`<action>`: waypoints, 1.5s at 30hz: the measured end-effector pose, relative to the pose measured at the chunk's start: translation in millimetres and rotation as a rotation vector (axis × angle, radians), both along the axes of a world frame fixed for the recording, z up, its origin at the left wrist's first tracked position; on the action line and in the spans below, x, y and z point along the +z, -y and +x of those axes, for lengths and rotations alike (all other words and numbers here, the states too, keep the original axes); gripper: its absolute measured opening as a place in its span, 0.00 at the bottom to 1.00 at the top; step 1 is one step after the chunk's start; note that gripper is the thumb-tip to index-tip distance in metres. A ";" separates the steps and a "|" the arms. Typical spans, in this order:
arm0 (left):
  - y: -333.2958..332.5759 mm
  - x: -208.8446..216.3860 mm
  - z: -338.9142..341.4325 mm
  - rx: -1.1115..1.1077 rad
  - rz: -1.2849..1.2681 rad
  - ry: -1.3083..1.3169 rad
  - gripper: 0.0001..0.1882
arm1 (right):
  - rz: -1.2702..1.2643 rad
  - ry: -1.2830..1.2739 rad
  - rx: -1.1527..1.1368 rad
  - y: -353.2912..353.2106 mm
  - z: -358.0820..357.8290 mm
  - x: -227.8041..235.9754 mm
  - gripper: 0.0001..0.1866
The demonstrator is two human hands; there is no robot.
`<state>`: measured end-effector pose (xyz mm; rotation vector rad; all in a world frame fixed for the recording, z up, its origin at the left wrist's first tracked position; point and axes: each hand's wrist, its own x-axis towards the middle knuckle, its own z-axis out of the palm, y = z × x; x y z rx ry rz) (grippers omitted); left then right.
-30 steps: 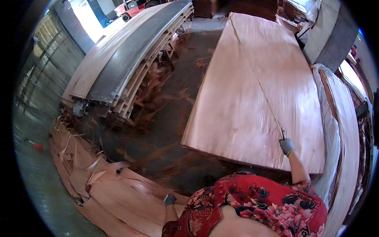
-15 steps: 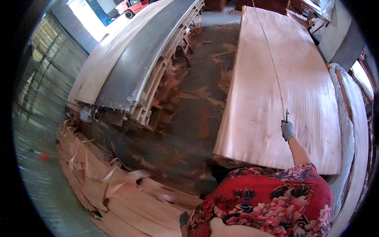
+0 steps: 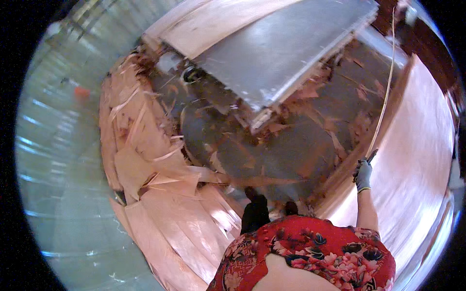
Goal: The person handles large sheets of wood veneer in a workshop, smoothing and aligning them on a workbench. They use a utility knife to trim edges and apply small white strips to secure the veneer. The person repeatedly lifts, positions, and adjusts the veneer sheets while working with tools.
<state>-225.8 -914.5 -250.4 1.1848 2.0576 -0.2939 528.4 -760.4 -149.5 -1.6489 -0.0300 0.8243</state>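
My right hand, in a grey glove, is closed on the near end of a long, thin, pale strip. The strip runs away from me at a slant, over the near-left edge of a broad stack of pinkish wood veneer sheets. A short dark tool juts from the same grip; blur hides its exact kind. My forearm reaches past the stack's left side. My left hand is out of the picture.
Ahead stands a low platform with a dark, smooth top, partly covered by a pale sheet. Torn veneer is heaped at my left, beside translucent sheeting. Scraps litter the dark floor between.
My view has swung left and down. My right hand, still gripping the strip, has gone from over the veneer sheets to their left edge. My left hand has left the view.
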 end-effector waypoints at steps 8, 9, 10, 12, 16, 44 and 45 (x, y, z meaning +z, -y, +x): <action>-81.8 -59.5 -177.3 -0.929 0.004 -0.317 0.19 | 0.228 -0.367 0.184 -184.2 -209.0 99.5 0.08; -139.2 -79.2 -156.0 -0.930 0.453 -0.492 0.06 | 0.254 -0.451 0.218 -213.7 -229.5 107.5 0.08; -198.8 -77.9 -161.1 -0.795 0.620 -0.372 0.04 | 0.274 -0.541 0.243 -233.8 -264.8 118.7 0.08; -348.3 -8.6 -95.8 -0.490 0.669 0.207 0.04 | 0.186 -0.486 0.324 -281.0 -306.3 132.7 0.07; -527.4 189.1 39.5 0.088 0.250 1.048 0.17 | 0.299 -0.708 0.494 -367.5 -376.8 119.1 0.08; -1031.9 236.9 -119.8 -0.625 0.366 0.616 0.19 | 0.007 0.031 0.134 -759.5 -555.6 103.7 0.07; -1042.7 230.7 -121.0 -0.622 0.431 0.615 0.19 | -0.043 0.075 0.135 -762.3 -555.9 120.0 0.07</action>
